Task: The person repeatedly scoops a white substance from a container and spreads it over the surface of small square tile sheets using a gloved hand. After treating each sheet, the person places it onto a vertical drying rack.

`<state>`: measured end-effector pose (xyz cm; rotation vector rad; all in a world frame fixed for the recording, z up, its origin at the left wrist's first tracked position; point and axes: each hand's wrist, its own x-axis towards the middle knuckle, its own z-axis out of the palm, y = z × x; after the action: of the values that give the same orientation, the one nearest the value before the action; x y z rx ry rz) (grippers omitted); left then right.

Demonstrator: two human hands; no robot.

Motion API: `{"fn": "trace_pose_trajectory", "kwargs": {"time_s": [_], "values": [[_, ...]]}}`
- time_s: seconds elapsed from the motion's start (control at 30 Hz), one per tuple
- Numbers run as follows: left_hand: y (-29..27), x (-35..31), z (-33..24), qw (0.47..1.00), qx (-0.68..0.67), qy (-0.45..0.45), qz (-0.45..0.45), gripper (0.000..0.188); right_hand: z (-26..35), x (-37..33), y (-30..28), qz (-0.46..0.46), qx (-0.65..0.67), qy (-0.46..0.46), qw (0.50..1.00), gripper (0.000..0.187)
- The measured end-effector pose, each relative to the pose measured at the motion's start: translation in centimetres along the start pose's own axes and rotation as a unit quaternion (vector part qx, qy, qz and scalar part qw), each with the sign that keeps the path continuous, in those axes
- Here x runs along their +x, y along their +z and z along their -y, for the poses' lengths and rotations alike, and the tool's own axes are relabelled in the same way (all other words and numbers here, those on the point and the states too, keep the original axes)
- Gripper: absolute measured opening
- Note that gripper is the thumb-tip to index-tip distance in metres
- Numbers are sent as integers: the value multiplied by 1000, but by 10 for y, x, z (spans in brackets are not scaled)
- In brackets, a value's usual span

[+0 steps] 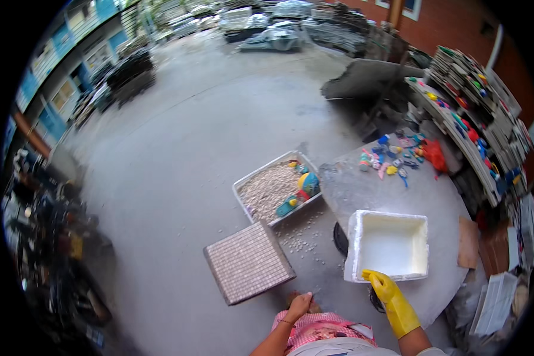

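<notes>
My right hand (387, 292), in a long yellow rubber glove, is at the near left corner of a white foam box (352, 246). Its gloved fingers close over the box's near rim. The box sits on a pale round-edged table (448, 237); its inside looks smooth and whitish, and I cannot tell whether it holds liquid. Bare and closed, my left hand (301, 304) is in front of my pink checked clothing (320, 326); whatever is in its fingers is hidden. Just beyond it, to the left, is a square stool or block with a small-tiled top (249, 261).
A white tray (241, 199) of pale pebbles holds a colourful ball (308, 182) and a teal toy (286, 206). Loose pebbles (296, 240) are scattered beside it. Small bright toys and a red bag (435, 155) lie on the table. Shelves (486, 172) stand right; stacked materials (338, 29) at the back.
</notes>
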<state>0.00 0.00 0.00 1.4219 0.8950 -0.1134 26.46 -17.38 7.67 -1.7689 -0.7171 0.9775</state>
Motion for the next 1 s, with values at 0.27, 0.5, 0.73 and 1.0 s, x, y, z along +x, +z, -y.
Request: {"fn": "trace_pose_trajectory", "kwargs": {"time_s": [0.27,0.5,0.73,1.0], "values": [[63,106,-101,976,130,136,108,43,5,0,-78,-215,150,-14,965,36],[199,180,-195,934,276,200,111,35,24,-16,-169,-269,185,-2,945,37],[313,297,-176,901,412,112,82,27,4,-2,-257,-256,167,112,946,34],[347,324,-162,878,462,106,62,20,-46,1,-295,-223,196,150,943,33]]}}
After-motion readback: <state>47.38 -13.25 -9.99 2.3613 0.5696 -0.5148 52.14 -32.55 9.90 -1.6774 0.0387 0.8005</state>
